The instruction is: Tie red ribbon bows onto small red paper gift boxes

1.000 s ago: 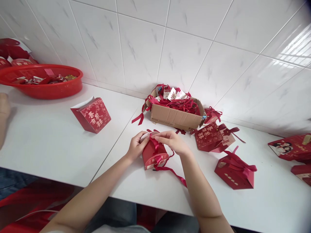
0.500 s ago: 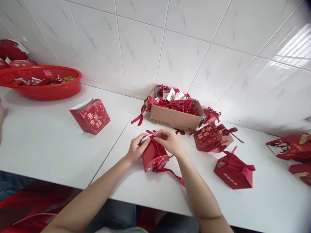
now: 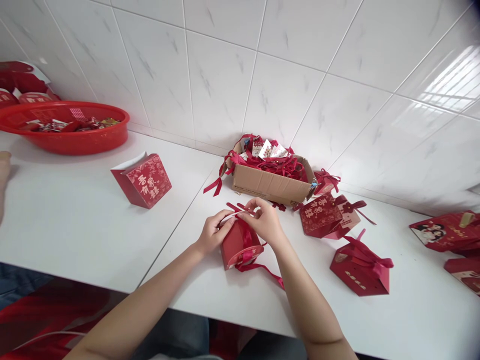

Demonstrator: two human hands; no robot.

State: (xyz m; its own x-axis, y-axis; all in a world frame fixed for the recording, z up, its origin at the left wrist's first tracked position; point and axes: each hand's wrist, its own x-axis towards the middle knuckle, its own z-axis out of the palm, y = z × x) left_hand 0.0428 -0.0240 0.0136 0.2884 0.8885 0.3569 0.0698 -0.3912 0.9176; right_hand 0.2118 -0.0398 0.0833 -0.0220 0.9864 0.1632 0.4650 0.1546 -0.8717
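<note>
A small red gift box [image 3: 234, 245] stands on the white table [image 3: 82, 230] in front of me, with a dark red ribbon [image 3: 258, 267] wrapped round it and trailing toward the near edge. My left hand [image 3: 213, 232] grips the box's upper left side, fingers closed on it. My right hand [image 3: 262, 220] is above the box top, pinching the ribbon's ends between thumb and fingers. The top of the box is partly hidden by both hands.
A cardboard box [image 3: 268, 182] full of red ribbons sits by the tiled wall. Red gift boxes lie at left [image 3: 144, 180], right [image 3: 322, 214] and near right [image 3: 360, 267]. A red basin [image 3: 67, 137] is far left, where another person's hand [image 3: 4, 165] shows.
My right hand has drawn the ribbon ends up and back over the box top. The box has tilted slightly under my left hand. The view has shifted a little.
</note>
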